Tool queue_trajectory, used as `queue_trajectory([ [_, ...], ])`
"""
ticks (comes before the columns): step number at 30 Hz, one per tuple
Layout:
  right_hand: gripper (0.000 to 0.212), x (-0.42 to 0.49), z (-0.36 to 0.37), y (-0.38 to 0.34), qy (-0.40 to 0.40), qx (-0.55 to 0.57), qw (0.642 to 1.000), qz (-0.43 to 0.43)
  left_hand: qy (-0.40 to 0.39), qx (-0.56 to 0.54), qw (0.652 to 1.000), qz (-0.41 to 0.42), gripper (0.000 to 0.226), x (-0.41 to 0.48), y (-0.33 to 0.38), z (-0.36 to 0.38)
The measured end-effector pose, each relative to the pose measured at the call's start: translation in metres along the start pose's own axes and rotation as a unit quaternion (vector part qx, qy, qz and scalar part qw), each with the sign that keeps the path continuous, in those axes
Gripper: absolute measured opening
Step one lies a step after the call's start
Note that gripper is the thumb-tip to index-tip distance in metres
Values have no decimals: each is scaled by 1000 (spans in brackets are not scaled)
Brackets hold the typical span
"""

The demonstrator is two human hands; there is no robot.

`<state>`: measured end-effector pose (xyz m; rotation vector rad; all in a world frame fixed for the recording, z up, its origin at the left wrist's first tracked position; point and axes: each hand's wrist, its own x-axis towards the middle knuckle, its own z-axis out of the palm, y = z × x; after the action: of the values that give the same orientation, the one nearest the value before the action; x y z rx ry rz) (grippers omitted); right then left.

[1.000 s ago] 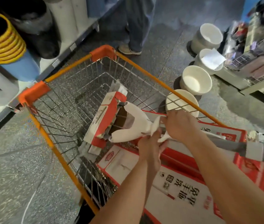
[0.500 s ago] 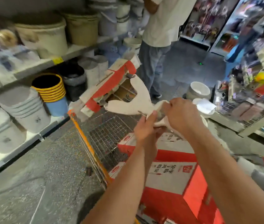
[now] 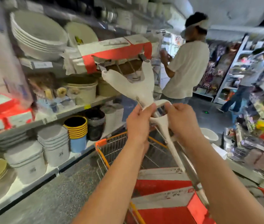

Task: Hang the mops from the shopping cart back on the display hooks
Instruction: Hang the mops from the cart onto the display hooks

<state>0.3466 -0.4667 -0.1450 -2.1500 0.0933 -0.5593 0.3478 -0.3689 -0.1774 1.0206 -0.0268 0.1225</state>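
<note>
I hold a white mop (image 3: 134,84) up in front of me, its head wrapped in a red and white cardboard sleeve (image 3: 113,50) at the top. My left hand (image 3: 138,125) grips the narrow neck of its white yoke. My right hand (image 3: 182,120) grips the lever and handle just below. The handle runs down to the right, over the orange wire shopping cart (image 3: 110,147). More red and white mop boxes (image 3: 163,198) lie in the cart. No display hooks are visible.
Shelves on the left carry stacked bowls (image 3: 35,34), grey tubs (image 3: 53,143) and yellow and blue buckets (image 3: 77,131). A person in a white shirt (image 3: 186,68) stands ahead in the aisle. Crowded racks (image 3: 260,110) line the right. White basins (image 3: 210,135) sit on the floor.
Both hands have lifted the mop out of the cart to chest height, head tilted upward. My view has swung up from the cart to the shelves and aisle.
</note>
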Motion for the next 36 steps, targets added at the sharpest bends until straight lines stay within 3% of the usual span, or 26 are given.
queue_trajectory([
  [7, 33, -45, 44, -90, -11, 208, 978, 2, 23, 19, 995, 94, 23, -30, 97, -59],
  [10, 34, -69, 75, -140, -12, 242, 970, -10, 80, 18, 985, 155, 27, -54, 135, -97],
  [14, 35, -117, 128, -209, -12, 290, 956, -37, 106, 52, 962, 247, 10, -88, 178, -157],
  [19, 26, -176, 160, -284, -134, 441, 885, -71, 120, 40, 946, 298, 17, -115, 263, -219],
  [22, 22, -206, 182, -318, -193, 462, 857, -120, 124, 62, 936, 323, 16, -128, 305, -251],
  [28, 19, -242, 224, -389, -169, 513, 830, -139, 134, 77, 919, 363, 17, -151, 369, -299],
  [33, 30, -241, 243, -439, -205, 554, 799, -110, 158, 103, 897, 399, 16, -155, 415, -312],
  [36, 38, -225, 254, -468, -212, 542, 805, -118, 178, 122, 883, 416, 15, -148, 438, -317],
])
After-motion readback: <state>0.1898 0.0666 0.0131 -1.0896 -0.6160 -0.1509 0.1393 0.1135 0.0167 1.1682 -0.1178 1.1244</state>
